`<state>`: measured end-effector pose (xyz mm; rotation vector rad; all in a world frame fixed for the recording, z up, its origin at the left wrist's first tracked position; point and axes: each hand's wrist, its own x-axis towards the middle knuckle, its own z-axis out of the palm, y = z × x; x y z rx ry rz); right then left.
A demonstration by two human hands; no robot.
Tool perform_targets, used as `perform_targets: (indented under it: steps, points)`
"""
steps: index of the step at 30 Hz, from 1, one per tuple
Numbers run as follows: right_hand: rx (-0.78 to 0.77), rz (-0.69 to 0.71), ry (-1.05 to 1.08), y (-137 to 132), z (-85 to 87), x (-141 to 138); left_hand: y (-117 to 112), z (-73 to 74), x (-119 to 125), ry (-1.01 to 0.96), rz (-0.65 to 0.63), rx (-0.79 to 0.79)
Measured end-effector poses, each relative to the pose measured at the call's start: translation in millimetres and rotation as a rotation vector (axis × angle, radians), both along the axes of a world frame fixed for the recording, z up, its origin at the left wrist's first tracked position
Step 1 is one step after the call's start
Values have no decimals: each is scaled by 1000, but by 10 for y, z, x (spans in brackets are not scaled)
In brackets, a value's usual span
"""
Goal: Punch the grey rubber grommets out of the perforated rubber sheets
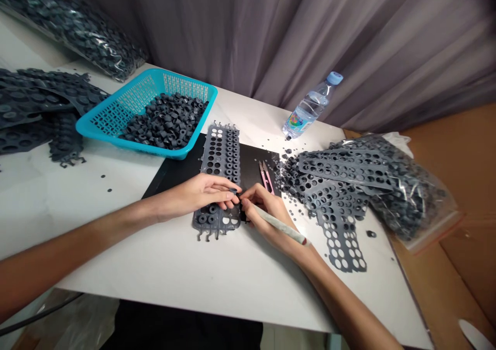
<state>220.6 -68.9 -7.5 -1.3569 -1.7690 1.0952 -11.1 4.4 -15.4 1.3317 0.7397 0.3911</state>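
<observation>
With our left hand [213,192] we seemingly pinch a small dark rubber piece [233,190]; our right hand [271,209] grips a pale, red-ended rod [281,227]. The central gray perforated rubber sheet [224,156] looks partly emptied: bare holes [211,158] far left, rings [235,160] remaining far right.

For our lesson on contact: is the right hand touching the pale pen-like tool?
Touching: the head view shows the pale pen-like tool lying across the right hand, between thumb and forefinger.
</observation>
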Motion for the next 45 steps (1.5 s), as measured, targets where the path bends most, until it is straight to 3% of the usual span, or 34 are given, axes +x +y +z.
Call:
perform_targets:
  steps: [17,24,32,45]
  points:
    - [126,94,-126,-69,-1,35,18,83,14,81,-30,55]
    - [125,93,-134,-50,-20,29,-9,89,30,6,55,-129]
    - [115,76,-134,-51,-18,21,-11,160,59,12,104,-222]
    - [101,89,-119,-44,-34,42,-5,139,4,-7,37,-148]
